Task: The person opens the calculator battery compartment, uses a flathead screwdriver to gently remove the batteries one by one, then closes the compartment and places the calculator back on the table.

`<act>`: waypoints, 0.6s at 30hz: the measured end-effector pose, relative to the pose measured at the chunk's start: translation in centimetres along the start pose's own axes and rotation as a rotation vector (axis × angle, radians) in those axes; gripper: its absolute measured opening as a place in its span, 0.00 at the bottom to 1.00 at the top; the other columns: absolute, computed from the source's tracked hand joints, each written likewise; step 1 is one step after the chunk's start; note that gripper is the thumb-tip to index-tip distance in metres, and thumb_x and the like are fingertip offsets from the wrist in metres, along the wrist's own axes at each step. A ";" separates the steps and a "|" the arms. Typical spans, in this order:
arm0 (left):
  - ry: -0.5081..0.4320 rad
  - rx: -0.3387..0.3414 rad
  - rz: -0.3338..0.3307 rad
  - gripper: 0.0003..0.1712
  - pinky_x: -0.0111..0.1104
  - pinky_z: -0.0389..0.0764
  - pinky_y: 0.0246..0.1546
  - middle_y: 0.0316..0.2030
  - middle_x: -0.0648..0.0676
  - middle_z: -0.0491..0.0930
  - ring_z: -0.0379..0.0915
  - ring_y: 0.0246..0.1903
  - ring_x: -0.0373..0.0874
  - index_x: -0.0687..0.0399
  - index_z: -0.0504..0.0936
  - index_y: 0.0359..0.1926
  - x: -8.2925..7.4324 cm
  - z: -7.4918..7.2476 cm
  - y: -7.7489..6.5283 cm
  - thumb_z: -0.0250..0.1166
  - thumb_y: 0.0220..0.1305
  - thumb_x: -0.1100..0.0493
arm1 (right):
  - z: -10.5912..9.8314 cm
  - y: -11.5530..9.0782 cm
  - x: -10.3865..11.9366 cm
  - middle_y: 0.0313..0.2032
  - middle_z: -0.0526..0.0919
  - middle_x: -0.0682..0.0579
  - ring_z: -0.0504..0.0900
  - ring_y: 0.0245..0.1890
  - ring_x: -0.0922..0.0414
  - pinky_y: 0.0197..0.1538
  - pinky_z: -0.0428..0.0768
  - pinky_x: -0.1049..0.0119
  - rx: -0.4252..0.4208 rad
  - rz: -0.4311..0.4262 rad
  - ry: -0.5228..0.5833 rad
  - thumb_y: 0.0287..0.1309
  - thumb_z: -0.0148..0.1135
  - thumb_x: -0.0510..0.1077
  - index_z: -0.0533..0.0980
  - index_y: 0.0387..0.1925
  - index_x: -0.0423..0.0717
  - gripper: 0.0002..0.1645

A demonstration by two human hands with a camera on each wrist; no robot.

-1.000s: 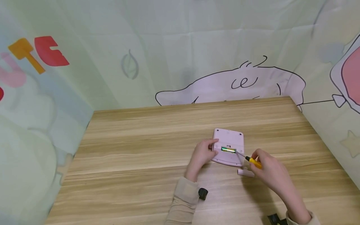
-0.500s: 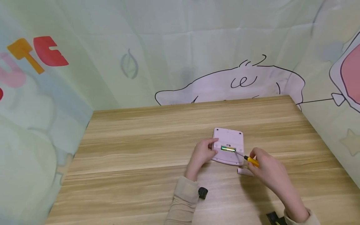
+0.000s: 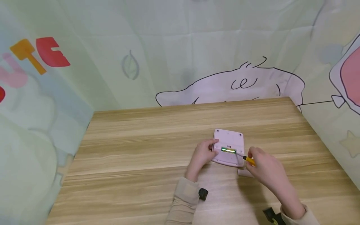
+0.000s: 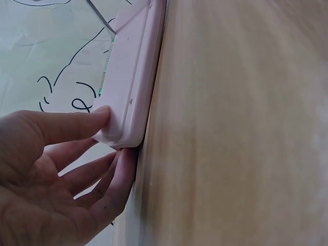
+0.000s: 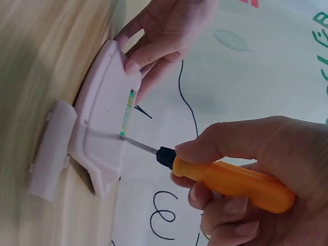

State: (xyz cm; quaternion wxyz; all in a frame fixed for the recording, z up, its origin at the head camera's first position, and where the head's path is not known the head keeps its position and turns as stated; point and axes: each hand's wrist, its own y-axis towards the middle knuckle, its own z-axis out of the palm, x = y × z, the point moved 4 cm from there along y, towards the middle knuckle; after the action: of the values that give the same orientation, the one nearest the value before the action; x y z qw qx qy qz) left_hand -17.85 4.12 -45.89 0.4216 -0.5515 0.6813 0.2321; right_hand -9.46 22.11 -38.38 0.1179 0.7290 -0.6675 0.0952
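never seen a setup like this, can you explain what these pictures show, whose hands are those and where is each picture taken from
There is no machine here, only one person's two bare hands. The wide picture is taken from the head, looking forward and down; the two close ones are taken from the left and right wrists. On the wooden table is a pink gadget with a battery set into its upturned side. A loose pink cover lies beside it. The left hand grips the gadget's edge. The right hand holds a screwdriver, its tip at one end of the battery.
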 end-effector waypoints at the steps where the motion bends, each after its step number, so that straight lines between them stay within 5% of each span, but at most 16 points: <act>1: 0.000 0.001 -0.003 0.27 0.37 0.78 0.50 0.54 0.56 0.80 0.73 0.44 0.42 0.51 0.78 0.59 0.0 0.0 0.0 0.66 0.56 0.67 | 0.0 0.1 0.1 0.24 0.75 0.53 0.66 0.18 0.57 0.18 0.61 0.66 0.001 -0.004 -0.007 0.47 0.64 0.41 0.74 0.32 0.42 0.10; 18: 0.025 0.000 0.006 0.28 0.36 0.77 0.48 0.52 0.56 0.81 0.72 0.42 0.42 0.50 0.79 0.59 0.0 0.0 0.1 0.67 0.55 0.66 | -0.5 1.4 1.7 0.17 0.64 0.54 0.60 0.16 0.59 0.17 0.56 0.68 0.033 -0.103 -0.096 0.42 0.61 0.35 0.67 0.21 0.44 0.10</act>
State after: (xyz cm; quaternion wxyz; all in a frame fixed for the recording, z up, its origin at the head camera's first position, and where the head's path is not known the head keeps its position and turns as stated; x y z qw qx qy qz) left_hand -17.99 4.16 -45.89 0.4122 -0.5524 0.6882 0.2264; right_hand -10.66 20.51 -37.37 0.0784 0.7679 -0.6324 0.0647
